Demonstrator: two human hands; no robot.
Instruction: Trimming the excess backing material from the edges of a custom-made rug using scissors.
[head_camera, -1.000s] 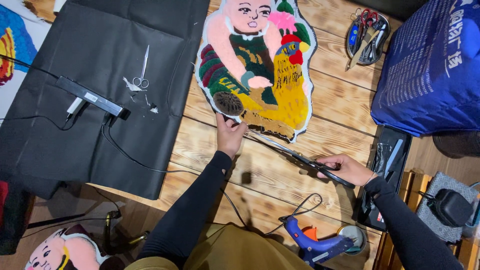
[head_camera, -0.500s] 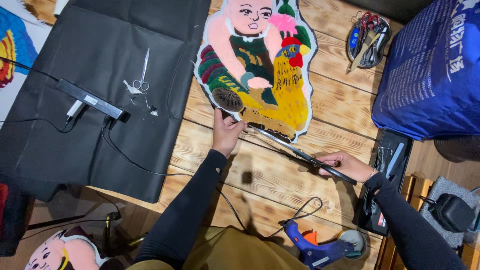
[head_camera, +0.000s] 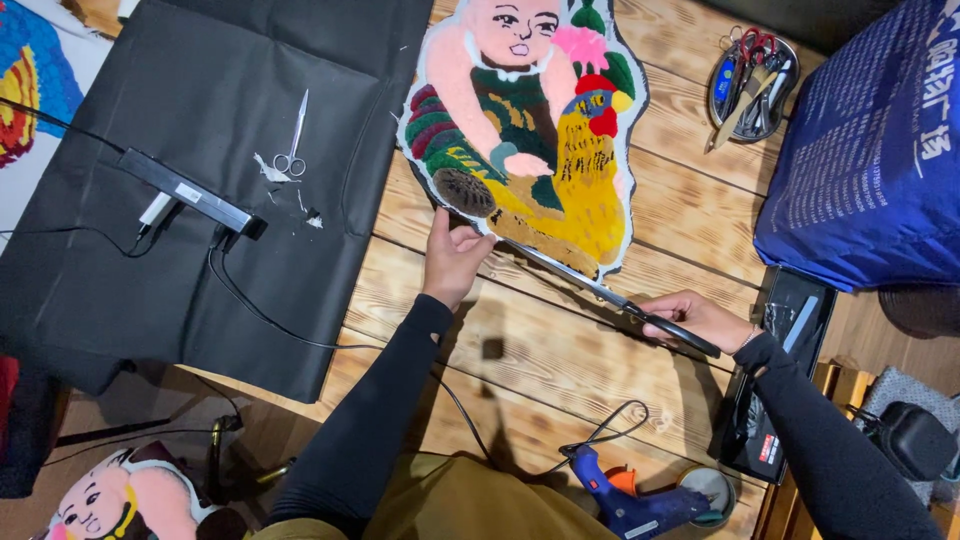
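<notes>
While the left hand (head_camera: 452, 258) pinches the tufted rug (head_camera: 525, 130), the right hand (head_camera: 695, 318) is clamped on long scissors (head_camera: 610, 294).

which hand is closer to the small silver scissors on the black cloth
Left. The left hand grips the lower edge of the colourful tufted figure rug, just right of the black cloth holding the small silver scissors. The right hand holds long black-handled shears much farther right.
</notes>
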